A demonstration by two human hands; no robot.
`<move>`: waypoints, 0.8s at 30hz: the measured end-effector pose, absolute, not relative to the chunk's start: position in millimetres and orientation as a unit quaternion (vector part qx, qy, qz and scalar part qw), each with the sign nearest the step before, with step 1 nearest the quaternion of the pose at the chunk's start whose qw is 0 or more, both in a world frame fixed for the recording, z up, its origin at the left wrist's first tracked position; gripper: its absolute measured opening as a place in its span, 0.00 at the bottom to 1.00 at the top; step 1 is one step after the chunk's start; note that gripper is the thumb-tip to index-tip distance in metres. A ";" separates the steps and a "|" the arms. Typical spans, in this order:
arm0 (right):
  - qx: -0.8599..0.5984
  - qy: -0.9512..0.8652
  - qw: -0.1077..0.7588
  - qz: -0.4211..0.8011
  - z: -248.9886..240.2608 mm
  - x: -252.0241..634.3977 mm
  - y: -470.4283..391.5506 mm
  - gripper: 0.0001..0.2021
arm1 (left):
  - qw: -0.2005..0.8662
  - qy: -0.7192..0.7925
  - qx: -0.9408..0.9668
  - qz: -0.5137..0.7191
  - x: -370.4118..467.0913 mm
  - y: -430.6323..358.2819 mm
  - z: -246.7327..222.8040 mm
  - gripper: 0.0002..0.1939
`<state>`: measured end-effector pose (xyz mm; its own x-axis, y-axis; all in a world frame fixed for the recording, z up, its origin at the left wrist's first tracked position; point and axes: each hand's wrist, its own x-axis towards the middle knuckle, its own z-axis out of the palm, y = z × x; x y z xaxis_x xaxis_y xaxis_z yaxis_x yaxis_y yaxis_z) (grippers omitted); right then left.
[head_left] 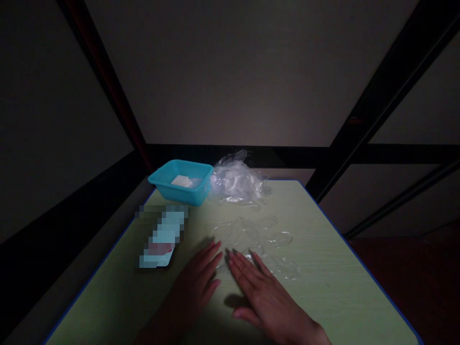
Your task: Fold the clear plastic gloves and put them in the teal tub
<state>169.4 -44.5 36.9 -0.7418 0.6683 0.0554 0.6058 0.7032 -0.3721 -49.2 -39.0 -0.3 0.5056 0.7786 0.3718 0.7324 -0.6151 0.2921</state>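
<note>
Clear, thin plastic gloves lie spread on the pale green table, in front of my hands. My right hand rests palm down with its fingers extended over the near edge of the plastic. Beside it, my left hand has its fingers apart and its fingertips near the left edge of the plastic. Neither hand grips anything. Farther back sits a crumpled heap of clear plastic.
A blue basket with white items inside stands at the back left. In front of it lies a phone-like object, partly pixelated. Behind the table rises a wall with dark beams.
</note>
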 end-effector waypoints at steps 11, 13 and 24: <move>-0.358 -0.916 0.136 0.121 7.4 173.6 -47.5 0.40 | 0.086 0.432 0.892 0.103 -47.2 -41.7 -2.8 0.35; -0.363 -0.915 0.127 0.120 8.4 177.6 -47.8 0.41 | 0.090 0.430 0.893 0.102 -47.1 -42.9 -2.2 0.35; -0.480 -0.859 0.149 0.104 24.5 221.9 -58.4 0.41 | 0.096 0.478 0.862 0.139 -58.2 1.1 6.8 0.28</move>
